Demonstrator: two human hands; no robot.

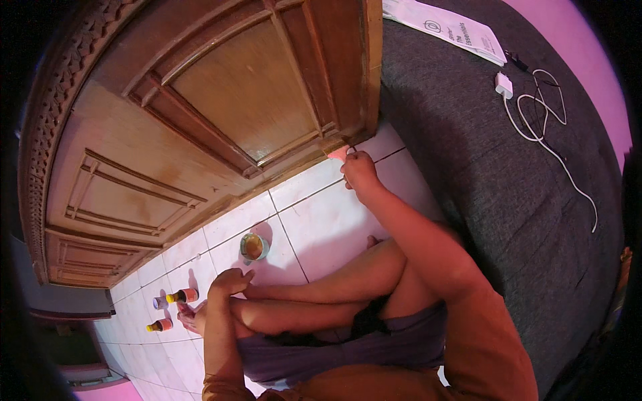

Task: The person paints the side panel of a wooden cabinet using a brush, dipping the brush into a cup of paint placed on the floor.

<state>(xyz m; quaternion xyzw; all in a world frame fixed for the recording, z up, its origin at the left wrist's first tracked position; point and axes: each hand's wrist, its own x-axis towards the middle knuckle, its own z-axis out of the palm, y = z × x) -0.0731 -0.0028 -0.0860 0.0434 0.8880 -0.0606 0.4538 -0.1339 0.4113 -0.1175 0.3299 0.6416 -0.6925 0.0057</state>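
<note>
My right hand is closed around a paintbrush at the far end of my outstretched arm. The brush's bristles touch the bottom edge of a carved wooden panel, near its right corner. Part of the panel looks darker and glossier than the paler wood on the left. My left hand lies over my crossed lower legs, holding nothing, its thumb apart from the fingers. Just beyond it, a cup with brown liquid in it stands on the tiles.
Two small dark bottles with yellow caps, one nearer the panel and one closer, lie or stand beside a small pale container. On the right, a dark grey padded surface bears a white charger with cable and a white bag.
</note>
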